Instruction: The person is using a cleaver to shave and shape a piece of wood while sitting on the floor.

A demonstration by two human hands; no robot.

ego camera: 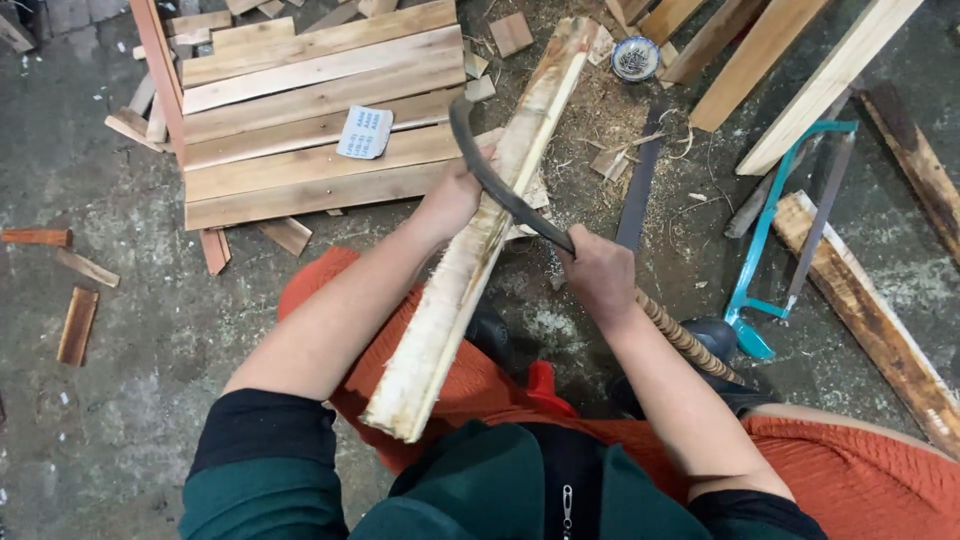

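**Shaving a long stick of wood with a curved blade**

We see a person sitting low over the floor (90,420), with a long pale plank (470,250) leaning from the lap out toward the wood pile. The left hand (452,197) is wrapped shut around the plank's side and holds it steady. The right hand (598,272) is closed tight on the curved blade (500,185), just where the dark metal meets its long ribbed handle. The blade lies across the plank and touches it.

We think the shaving is in the middle, since wood chips lie all around. The next pull needs a firm grip and a steady plank.

Nearby lie a teal saw (765,255), flat boards (310,110) and a small bowl (635,57).
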